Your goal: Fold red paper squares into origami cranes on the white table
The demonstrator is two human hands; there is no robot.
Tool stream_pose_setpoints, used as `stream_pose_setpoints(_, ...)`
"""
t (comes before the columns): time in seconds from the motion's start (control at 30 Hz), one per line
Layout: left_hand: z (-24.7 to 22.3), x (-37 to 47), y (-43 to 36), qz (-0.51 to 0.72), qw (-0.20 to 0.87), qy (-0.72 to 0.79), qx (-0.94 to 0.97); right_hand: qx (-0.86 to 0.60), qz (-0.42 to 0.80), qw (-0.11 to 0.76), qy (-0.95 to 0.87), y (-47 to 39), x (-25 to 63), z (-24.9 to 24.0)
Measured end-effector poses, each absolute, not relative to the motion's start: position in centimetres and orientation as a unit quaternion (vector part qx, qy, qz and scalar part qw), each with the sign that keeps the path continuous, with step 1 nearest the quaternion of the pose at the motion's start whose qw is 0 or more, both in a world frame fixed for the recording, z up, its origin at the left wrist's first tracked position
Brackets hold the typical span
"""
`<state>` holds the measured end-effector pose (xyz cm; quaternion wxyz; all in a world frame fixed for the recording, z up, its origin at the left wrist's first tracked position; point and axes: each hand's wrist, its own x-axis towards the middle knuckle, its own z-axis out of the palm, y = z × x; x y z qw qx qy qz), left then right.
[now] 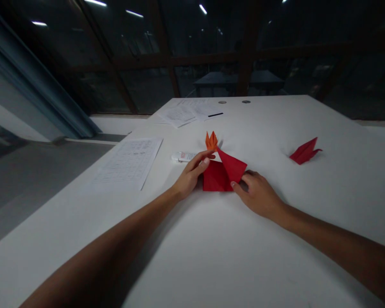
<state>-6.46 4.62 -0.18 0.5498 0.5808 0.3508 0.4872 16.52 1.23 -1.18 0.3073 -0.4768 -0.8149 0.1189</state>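
A partly folded sheet of red origami paper (215, 177) is between my hands, with one pointed flap raised and slanting to the right. My left hand (191, 174) has its thumb and forefinger closed at the paper's upper left edge. At the right side, my right hand (257, 192) pinches the paper, its thumb in front and its fingers behind. Just beyond the sheet stands an orange folded paper figure (211, 141), its lower part hidden by the hand and the red paper. A finished-looking red paper crane (304, 151) lies off to the right.
A white object with printed lettering (182, 156) lies beside my left hand. Printed sheets (128, 164) rest on the left of the white table (244, 256), with more papers (179, 113) and a dark strip (215, 114) at the back. Two round discs sit near the far edge.
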Motion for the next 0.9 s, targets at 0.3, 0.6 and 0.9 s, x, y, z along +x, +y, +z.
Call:
stream_pose_setpoints(0.3, -0.2, -7.1, 4.9, 0.451, 0.493, 0.401, 0.627, -0.542, 0.249, 0.437, -0.673, 3.1, 18.3, -1.3)
stream_pose_setpoints(0.6, 0.3, -5.3, 2.7, 0.351, 0.032, 0.489, 0.798, -0.533, 0.301, 0.376, -0.696, 2.8, 20.0, -0.7)
stream_pose_setpoints(0.9, 0.4, -2.5, -1.0, 0.206, 0.143, 0.371, 0.894, -0.503, 0.369, 0.271, -0.733, -2.1, 22.0, 1.0)
